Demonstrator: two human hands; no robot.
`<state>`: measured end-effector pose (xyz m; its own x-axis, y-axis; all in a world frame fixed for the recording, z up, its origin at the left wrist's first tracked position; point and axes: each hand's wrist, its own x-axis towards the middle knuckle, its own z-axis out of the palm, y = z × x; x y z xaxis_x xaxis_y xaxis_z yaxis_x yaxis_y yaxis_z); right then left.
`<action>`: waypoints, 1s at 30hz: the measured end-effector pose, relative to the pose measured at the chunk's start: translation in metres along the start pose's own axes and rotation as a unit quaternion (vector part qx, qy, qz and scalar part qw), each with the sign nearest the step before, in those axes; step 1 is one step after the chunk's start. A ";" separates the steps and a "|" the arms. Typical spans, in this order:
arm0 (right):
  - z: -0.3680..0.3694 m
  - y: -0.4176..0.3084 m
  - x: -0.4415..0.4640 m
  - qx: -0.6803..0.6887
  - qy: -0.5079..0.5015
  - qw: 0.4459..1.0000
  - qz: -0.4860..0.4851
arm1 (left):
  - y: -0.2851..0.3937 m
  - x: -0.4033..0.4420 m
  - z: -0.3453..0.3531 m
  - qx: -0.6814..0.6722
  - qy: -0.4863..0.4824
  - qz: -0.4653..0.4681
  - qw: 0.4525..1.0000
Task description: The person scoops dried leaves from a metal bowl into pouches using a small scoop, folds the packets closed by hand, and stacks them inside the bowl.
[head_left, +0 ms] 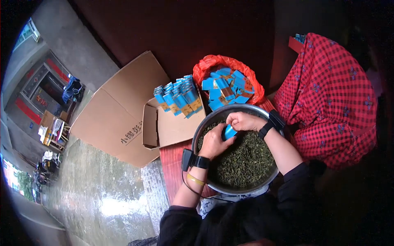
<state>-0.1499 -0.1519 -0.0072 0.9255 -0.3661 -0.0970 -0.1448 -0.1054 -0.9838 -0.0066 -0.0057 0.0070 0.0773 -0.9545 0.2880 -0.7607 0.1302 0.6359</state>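
Over a round metal bowl [234, 191] of dark green dried leaves [242, 162], my two hands are close together. My left hand [216, 142] is wrapped round a small blue packet [229, 131]. At the packet's upper end, my right hand [242, 121] is closed in a pinch; what its fingertips hold is too small to make out. Behind the bowl, a red plastic bag [256, 84] holds many flat blue and gold packets [223, 86]. More blue and gold packets [178, 98] stand in rows in an open cardboard box [174, 127].
A large opened carton [119, 102] leans at the left of the box. Red checked cloth [328, 102] covers something bulky at the right, with a red box [295, 44] behind it. Wet floor [102, 184] and a doorway [47, 90] lie at the left.
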 end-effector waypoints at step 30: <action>-0.011 0.009 0.003 -0.014 -0.006 0.999 -0.036 | 0.002 -0.001 0.001 -0.027 0.040 -0.001 0.999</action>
<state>-0.1523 -0.1636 -0.0143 0.9380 -0.3457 -0.0275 -0.0869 -0.1574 -0.9837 -0.0092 -0.0051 0.0074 0.1325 -0.9303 0.3420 -0.7249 0.1443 0.6735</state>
